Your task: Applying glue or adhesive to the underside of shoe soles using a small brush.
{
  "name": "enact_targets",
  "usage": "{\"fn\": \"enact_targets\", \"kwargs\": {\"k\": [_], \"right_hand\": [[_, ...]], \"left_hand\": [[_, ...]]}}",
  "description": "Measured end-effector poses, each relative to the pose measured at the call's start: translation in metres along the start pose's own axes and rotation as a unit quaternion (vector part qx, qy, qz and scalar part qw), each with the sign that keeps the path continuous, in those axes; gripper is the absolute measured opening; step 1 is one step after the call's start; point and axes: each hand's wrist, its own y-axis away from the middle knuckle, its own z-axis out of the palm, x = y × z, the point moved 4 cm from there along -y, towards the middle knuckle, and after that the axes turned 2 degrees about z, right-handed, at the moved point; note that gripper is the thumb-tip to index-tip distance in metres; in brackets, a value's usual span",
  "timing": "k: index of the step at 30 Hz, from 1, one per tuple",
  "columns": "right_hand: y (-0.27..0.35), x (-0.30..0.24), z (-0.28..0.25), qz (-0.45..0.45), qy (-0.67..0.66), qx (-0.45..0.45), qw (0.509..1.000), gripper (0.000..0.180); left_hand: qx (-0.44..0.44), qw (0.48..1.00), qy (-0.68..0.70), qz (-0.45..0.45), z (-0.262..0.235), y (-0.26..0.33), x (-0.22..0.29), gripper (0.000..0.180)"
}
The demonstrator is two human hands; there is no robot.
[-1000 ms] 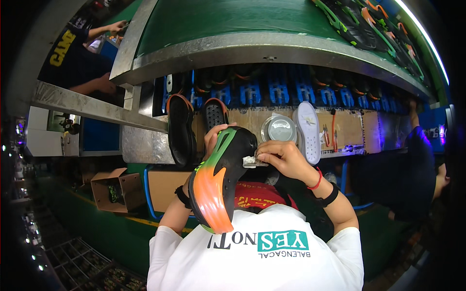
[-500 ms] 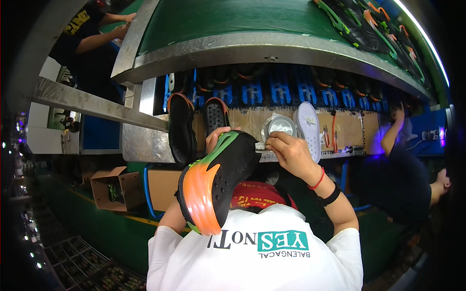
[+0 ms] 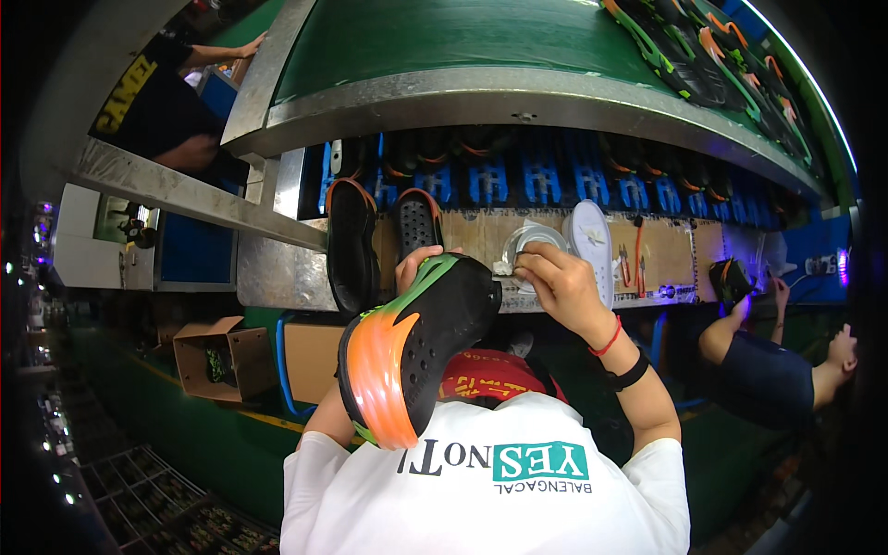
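My left hand [image 3: 417,266] grips a black clog [image 3: 444,319] with an orange and green strap. The clog is tilted in front of my chest and covers most of that hand. My right hand [image 3: 566,285] has thumb and fingers pinched together at the near edge of a round, shallow, pale dish [image 3: 527,239]. A small whitish bit shows by the fingertips; what they hold is too small to make out. Beside the dish, to the right, lies a white perforated shoe sole [image 3: 590,242]. Two black shoe pieces, a longer one [image 3: 351,259] and a perforated one [image 3: 417,220], rest left of the dish.
Red-handled hand tools [image 3: 639,259] lie on the bench right of the white sole. Behind, blue holders [image 3: 540,178] stand in a row under a green conveyor [image 3: 444,46] with a metal edge. Co-workers stand at left [image 3: 153,111] and right [image 3: 763,370]. A cardboard box [image 3: 227,365] sits on the floor.
My right fingertips have shifted slightly right and up against the dish. The clog stays nearly in place. The right co-worker has leaned back, and a dark shoe now shows by them. The left co-worker's arms moved.
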Motion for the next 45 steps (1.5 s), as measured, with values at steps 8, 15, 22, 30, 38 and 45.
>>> {"fn": "enact_targets", "kwargs": {"k": [8, 15, 22, 30, 38, 45], "right_hand": [[0.004, -0.012, 0.004, -0.002, 0.009, -0.041, 0.999, 0.009], [0.008, -0.021, 0.013, 0.063, -0.157, -0.114, 0.979, 0.008], [0.014, -0.022, 0.023, 0.239, -0.346, -0.176, 0.890, 0.013], [-0.012, -0.012, -0.004, 0.163, -0.202, 0.016, 0.966, 0.007], [-0.016, -0.024, -0.001, 0.079, -0.122, 0.004, 0.989, 0.008], [-0.019, -0.024, -0.005, 0.026, -0.001, 0.055, 0.998, 0.009]], "left_hand": [[0.034, 0.998, 0.034, 0.042, -0.006, -0.002, -0.004, 0.053], [-0.010, 0.996, -0.032, 0.080, -0.006, -0.016, 0.005, 0.051], [0.019, 0.964, -0.265, -0.002, -0.002, -0.018, 0.022, 0.047], [-0.175, 0.967, -0.159, -0.098, 0.027, -0.017, 0.069, 0.122], [-0.175, 0.959, -0.172, -0.141, 0.037, -0.017, 0.068, 0.118], [-0.190, 0.953, -0.181, -0.152, 0.040, -0.018, 0.069, 0.117]]}}
